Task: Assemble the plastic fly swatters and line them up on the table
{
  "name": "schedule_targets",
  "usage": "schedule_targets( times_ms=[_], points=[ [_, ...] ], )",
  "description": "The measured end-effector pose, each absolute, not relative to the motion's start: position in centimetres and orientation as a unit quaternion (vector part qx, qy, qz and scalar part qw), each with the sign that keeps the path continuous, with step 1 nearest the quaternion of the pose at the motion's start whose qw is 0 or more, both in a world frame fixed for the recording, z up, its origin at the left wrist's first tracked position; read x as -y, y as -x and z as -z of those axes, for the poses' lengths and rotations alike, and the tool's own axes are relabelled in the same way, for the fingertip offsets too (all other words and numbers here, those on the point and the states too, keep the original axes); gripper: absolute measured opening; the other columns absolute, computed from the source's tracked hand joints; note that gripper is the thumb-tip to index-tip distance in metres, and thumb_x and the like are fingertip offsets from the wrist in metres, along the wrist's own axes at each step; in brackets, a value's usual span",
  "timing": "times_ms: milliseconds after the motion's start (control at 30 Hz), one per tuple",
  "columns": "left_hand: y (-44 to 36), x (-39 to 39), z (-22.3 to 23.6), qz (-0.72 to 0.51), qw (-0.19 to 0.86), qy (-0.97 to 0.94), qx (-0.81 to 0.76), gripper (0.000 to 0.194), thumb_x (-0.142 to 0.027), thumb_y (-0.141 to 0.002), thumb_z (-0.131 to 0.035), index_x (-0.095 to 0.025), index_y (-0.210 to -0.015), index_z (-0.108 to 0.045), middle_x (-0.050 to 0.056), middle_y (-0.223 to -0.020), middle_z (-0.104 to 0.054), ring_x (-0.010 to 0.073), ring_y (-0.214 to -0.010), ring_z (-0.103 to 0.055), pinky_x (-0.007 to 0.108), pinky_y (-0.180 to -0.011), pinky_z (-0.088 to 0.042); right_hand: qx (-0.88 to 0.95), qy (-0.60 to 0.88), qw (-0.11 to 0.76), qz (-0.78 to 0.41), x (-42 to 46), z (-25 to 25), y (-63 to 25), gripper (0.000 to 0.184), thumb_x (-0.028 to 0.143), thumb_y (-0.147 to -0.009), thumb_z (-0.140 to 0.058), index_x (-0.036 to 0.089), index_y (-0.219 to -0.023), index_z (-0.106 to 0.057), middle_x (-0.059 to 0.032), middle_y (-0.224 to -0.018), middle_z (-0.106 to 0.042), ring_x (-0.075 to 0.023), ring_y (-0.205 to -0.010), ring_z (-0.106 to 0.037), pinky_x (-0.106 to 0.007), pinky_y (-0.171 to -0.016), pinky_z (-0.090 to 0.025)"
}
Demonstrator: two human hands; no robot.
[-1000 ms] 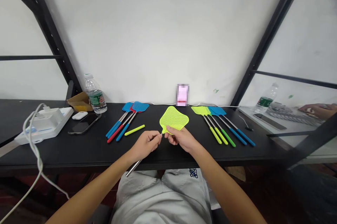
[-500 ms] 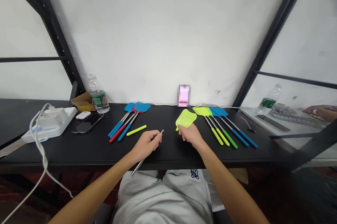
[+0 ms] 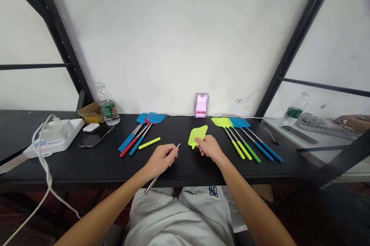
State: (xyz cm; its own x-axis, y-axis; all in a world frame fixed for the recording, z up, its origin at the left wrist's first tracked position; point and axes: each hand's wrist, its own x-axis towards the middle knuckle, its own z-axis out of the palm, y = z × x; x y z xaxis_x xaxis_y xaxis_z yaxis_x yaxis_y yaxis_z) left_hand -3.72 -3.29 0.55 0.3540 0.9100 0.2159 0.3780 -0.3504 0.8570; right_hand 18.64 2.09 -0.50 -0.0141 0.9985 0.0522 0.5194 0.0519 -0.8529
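Left hand [image 3: 160,160]: grip closed around bare metal rod [image 3: 151,183]
Right hand [image 3: 211,148]: on yellow fly swatter head [image 3: 197,137], grip closure unclear
Nearby: more fly swatters [image 3: 154,118] on black worktop [image 3: 95,165]

**Hand Position: Both Hands Low, Forward, Apart**

The left hand [image 3: 160,160] is curled with fingers closed and wrist angled inward. The right hand [image 3: 209,148] extends forward with fingers bent downward. The hands are near, not touching. The bare left forearm [image 3: 110,203] and right forearm [image 3: 254,207] converge from the lower corners of view.
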Motion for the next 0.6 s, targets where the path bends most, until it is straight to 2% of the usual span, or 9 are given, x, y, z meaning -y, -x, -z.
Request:
schedule_targets(
  times_ms=[200,400,600],
  points=[
    [3.7,3.4,-0.7,-0.359,0.361,-0.742,-0.436,0.034,-0.042,-0.092,-0.042,-0.018,-0.070,-0.051,-0.007,-0.049,-0.045,0.0077,-0.046,-0.039,0.020,-0.049,-0.030,0.646,0.631,0.332,-0.275,-1.8,0.0,-18.7,0.031,0.039,-0.087,-0.046,0.017,-0.069,-0.056,-0.0018,-0.058,-0.063,-0.0107,-0.042,-0.056,-0.020,-0.047,-0.037],
    [3.7,3.4,-0.6,-0.355,0.354,-0.746,-0.438,0.034,-0.043,-0.092,-0.042,-0.018,-0.071,-0.052,-0.007,-0.049,-0.046,0.0078,-0.047,-0.041,0.020,-0.050,-0.032,0.633,0.723,0.259,-0.096,-1.5,-0.5,-18.5,0.027,0.044,-0.084,-0.049,0.018,-0.084,-0.057,-0.0114,-0.084,-0.067,-0.0239,-0.077,-0.065,-0.027,-0.060,-0.041],
    [3.7,3.4,-0.4,-0.357,0.350,-0.749,-0.435,0.035,-0.043,-0.092,-0.042,-0.018,-0.071,-0.052,-0.006,-0.049,-0.046,0.0081,-0.048,-0.041,0.020,-0.051,-0.032,0.634,0.747,0.193,-0.053,-0.9,-1.0,-17.8,0.037,0.048,-0.087,-0.045,0.014,-0.097,-0.056,-0.0170,-0.092,-0.066,-0.0308,-0.088,-0.065,-0.034,-0.069,-0.045]
  ],
)
